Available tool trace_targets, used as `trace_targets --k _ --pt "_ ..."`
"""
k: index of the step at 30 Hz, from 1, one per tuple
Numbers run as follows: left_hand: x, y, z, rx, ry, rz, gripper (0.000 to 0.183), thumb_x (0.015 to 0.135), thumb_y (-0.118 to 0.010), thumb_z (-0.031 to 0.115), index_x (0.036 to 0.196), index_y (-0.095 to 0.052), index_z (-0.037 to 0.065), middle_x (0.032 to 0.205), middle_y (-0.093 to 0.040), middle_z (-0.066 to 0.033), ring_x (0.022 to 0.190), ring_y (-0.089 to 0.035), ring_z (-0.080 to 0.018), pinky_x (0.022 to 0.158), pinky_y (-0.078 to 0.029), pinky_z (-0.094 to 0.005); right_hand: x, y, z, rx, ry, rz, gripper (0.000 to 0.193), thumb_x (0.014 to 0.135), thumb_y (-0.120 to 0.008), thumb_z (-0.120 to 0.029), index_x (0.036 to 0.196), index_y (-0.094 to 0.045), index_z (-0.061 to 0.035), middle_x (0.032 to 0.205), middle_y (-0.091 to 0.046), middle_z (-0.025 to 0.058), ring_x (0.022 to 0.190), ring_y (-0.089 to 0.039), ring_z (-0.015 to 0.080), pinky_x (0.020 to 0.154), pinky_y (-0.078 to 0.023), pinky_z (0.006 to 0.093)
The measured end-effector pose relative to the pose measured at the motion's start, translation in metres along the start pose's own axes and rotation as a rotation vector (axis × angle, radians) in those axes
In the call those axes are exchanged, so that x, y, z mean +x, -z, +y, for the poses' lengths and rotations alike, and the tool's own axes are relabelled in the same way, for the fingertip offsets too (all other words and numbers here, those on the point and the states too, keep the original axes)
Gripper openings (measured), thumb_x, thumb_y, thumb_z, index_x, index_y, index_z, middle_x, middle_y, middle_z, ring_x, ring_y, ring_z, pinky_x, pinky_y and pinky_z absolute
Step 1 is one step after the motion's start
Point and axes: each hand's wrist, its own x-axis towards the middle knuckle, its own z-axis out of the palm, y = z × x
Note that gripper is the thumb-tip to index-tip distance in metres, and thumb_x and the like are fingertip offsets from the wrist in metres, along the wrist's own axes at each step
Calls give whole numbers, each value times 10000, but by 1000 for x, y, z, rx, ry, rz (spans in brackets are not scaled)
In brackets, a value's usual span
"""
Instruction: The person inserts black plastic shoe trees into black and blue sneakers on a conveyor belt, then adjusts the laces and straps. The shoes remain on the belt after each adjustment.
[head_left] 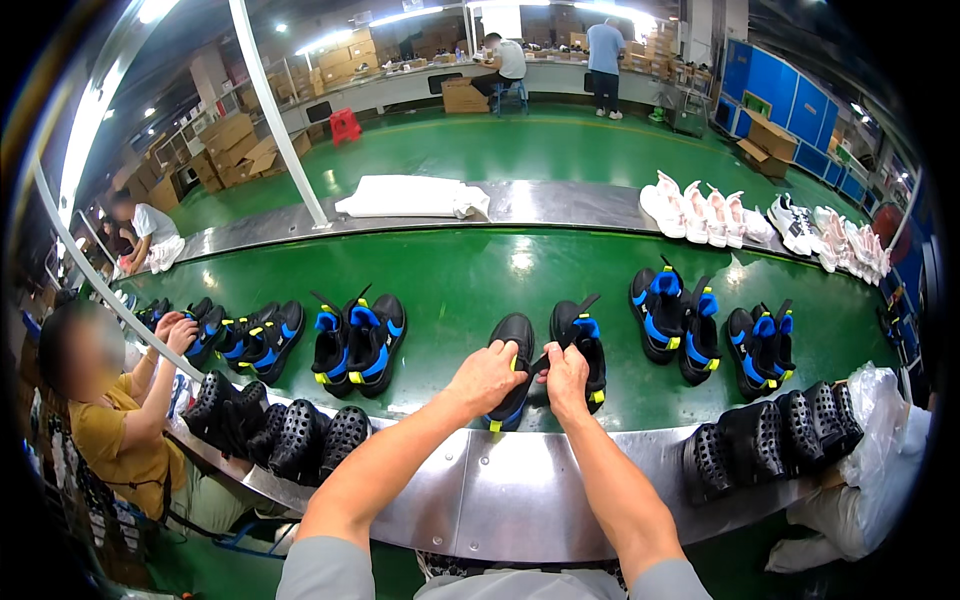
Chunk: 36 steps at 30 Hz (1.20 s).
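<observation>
In front of me a black sneaker (514, 332) with blue and yellow trim stands on the green belt, toe pointing away. My left hand (488, 378) is closed over its upper. Just to the right, my right hand (566, 376) pinches a dark strap (541, 364) that stretches between my two hands. Partly behind that hand sits a second sneaker (594, 362) with blue lining and a yellow heel tab, its strap sticking up. My fingers hide where the pinched strap is attached.
Matching sneaker pairs stand left (372, 345) and right (662, 310) on the green belt (450, 270). Black studded soles line the metal ledge (500, 490) on both sides. A co-worker (130, 410) sits at left. White-pink shoes (690, 212) and a white bundle (410, 197) lie on the far ledge.
</observation>
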Motion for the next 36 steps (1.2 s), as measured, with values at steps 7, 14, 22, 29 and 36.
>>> trace_targets --k 7,14,22,29,36 --pt "-3 -2 4 171 -57 -14 219 873 -649 220 1052 -774 198 1091 -549 -100 1052 -579 -277 797 -550 -363 12 -10 10 -86 103 8 333 1015 -567 -267 903 -625 41 685 -647 141 530 -630 220 498 -523 362" --pt "-7 4 7 356 -123 -85 132 791 -694 250 756 -783 159 1123 -571 -61 1063 -559 -232 745 -513 -306 19 1 7 38 -54 -84 190 981 -606 -128 1136 -640 -25 973 -681 82 583 -610 132 468 -520 258" --pt "-22 12 6 -444 373 333 329 758 -677 64 1085 -717 73 1211 -596 -197 1134 -593 -375 968 -526 -449 24 3 -7 184 -27 -232 300 943 -683 -161 1188 -633 5 886 -646 50 648 -621 130 577 -555 261" --pt "0 -30 -20 -1089 1188 -381 361 811 -711 143 1132 -713 -24 1178 -700 -167 1052 -682 -305 820 -577 -393 30 18 -30 215 -102 -403 442 990 -660 -221 1314 -572 66 992 -656 94 769 -651 162 670 -591 312" --pt "-25 5 -8 -1436 1014 -18 465 828 -551 -92 1227 -737 60 1017 -727 -36 859 -669 -141 753 -527 -279 -13 45 -83 160 25 -652 178 912 -739 -88 1056 -665 -15 882 -675 27 759 -616 105 681 -528 259"
